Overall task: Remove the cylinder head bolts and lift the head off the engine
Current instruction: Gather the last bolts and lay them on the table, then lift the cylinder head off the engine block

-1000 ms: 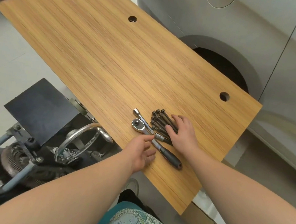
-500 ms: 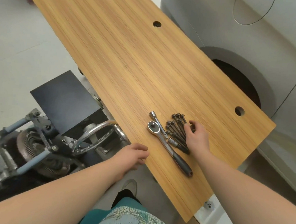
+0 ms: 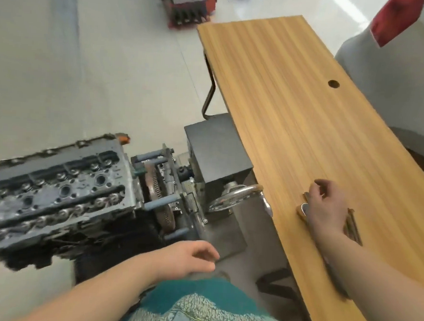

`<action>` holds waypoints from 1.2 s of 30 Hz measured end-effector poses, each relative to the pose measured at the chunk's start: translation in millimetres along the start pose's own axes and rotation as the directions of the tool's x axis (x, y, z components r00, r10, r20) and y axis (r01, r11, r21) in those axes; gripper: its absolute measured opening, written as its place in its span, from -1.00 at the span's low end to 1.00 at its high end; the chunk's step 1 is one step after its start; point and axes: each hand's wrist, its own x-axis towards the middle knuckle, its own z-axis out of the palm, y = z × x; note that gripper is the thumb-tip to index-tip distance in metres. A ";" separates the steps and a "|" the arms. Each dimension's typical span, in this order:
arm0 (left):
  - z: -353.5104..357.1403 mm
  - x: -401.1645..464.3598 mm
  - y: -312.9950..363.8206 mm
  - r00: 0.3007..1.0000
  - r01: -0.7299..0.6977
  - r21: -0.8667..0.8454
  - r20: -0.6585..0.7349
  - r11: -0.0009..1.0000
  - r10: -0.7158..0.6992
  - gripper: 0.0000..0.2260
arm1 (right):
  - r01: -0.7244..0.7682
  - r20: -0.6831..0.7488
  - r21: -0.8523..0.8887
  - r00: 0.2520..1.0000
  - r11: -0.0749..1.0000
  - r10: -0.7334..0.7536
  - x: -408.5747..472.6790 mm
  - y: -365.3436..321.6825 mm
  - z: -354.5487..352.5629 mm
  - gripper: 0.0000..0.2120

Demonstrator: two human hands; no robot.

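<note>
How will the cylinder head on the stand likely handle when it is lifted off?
The cylinder head is a long metal casting, so probably heavy and rigid, needing both hands. Its dark surface may be oily, so possibly slippery. The left hand hangs free; the right hand rests on the table.

— Where's the engine (image 3: pixel 55 195)?
— Left of the table (image 3: pixel 294 130), on a stand (image 3: pixel 171 202), head (image 3: pixel 53 188) on top. A handwheel (image 3: pixel 238 196) sits at the stand's right end, up against the table edge, with a box (image 3: pixel 216 150) just behind it.
— And the bolts (image 3: pixel 351 226)?
— On the table's near half, by the right hand (image 3: pixel 327 207), which rests over them; a ratchet (image 3: pixel 303 209) shows just left of that hand, partly under it.
— The other hand?
— The left hand (image 3: pixel 187 260) hangs off the table, in front of the stand, above the floor.
— Anything further back?
— A machine (image 3: pixel 188 5) on the floor beyond the table's far end, and a car (image 3: pixel 394 79) along the table's right side.
</note>
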 end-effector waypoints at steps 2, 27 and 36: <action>-7.7 -31.5 -26.7 0.999 -0.016 0.022 0.041 1.000 0.015 -0.76 | 0.181 0.091 0.041 0.979 0.983 -0.184 -31.9 -54.6 26.5 -0.78; -304.1 -221.5 -298.9 0.440 -0.159 -0.453 -0.828 0.877 -0.348 -0.43 | 0.713 0.820 -0.456 0.569 0.533 -0.060 -167.3 -322.8 229.7 0.24; -305.3 -173.5 -305.7 0.297 -0.410 -0.474 -0.877 0.779 -0.378 -0.46 | 0.613 0.838 -0.405 0.545 0.678 0.007 -165.8 -325.5 229.8 -0.11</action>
